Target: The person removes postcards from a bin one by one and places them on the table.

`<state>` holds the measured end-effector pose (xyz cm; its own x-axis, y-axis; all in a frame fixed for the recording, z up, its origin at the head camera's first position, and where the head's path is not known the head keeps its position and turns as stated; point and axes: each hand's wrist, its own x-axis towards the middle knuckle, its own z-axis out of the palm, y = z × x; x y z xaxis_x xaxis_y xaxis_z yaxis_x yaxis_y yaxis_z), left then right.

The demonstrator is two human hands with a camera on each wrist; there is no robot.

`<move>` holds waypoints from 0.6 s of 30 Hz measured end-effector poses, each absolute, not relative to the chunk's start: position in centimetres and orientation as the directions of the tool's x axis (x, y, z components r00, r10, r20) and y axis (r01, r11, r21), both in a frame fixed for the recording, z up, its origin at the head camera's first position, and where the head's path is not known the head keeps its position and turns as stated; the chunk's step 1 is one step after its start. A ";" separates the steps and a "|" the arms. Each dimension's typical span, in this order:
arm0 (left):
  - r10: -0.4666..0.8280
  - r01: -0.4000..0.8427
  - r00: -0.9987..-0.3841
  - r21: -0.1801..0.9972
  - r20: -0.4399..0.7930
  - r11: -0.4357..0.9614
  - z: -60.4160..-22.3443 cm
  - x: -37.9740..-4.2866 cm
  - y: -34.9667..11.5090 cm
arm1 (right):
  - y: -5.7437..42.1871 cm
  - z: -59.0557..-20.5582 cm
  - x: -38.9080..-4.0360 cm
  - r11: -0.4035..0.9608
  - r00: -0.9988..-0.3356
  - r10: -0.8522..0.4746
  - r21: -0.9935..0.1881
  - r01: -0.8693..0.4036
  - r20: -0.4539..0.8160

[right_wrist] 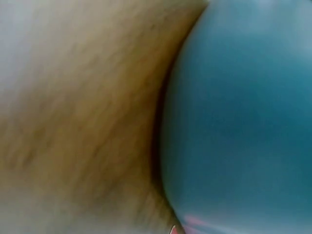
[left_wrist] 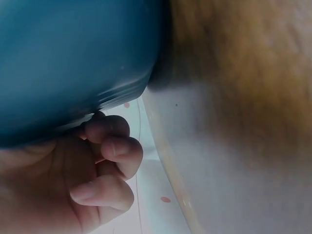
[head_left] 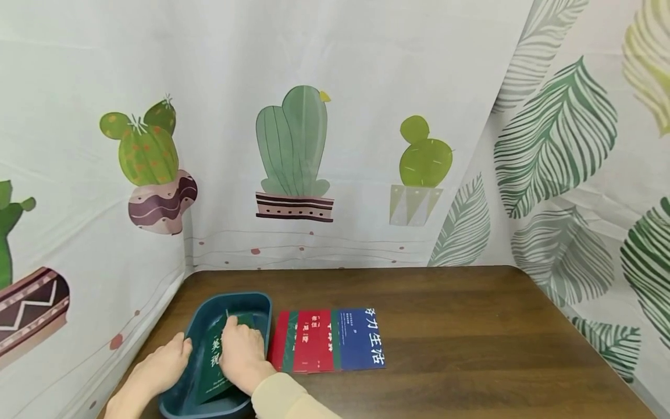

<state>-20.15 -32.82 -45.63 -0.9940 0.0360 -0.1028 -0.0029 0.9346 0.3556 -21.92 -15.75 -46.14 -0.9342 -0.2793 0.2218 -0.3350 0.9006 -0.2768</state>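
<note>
At the table's left lies a dark teal plastic basin [head_left: 195, 343]. My left hand [head_left: 162, 366] grips its left rim; in the left wrist view the curled fingers [left_wrist: 119, 146] show against the basin's outer wall [left_wrist: 83, 58]. Inside the basin is a dark green card [head_left: 211, 378] with white printed characters, lying at a slant. My right hand [head_left: 243, 355] reaches in over it, fingers curled, and pinches the card near its upper part; the hand covers much of it. In the right wrist view only the basin's side [right_wrist: 239, 122] fills the right half.
To the right of the basin, several overlapping red, green and blue printed cards [head_left: 314, 343] lie flat in a row. They rest on a brown wooden table [head_left: 460, 343]. A white cloth [head_left: 366, 244] with printed cacti and leaves hangs behind and along the sides.
</note>
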 end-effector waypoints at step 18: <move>0.015 -0.030 -0.991 0.341 -0.130 0.940 -45.1 -20.4 -33.3 | -13.8 -43.5 -21.3 0.771 -0.940 -0.219 -0.544 -0.330 0.260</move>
<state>-20.41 -33.27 -45.13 -0.9914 0.0151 -0.1296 -0.0303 0.9396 0.3409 -21.32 -13.80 -43.47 -0.9405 -0.2190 0.2598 -0.3300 0.7714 -0.5442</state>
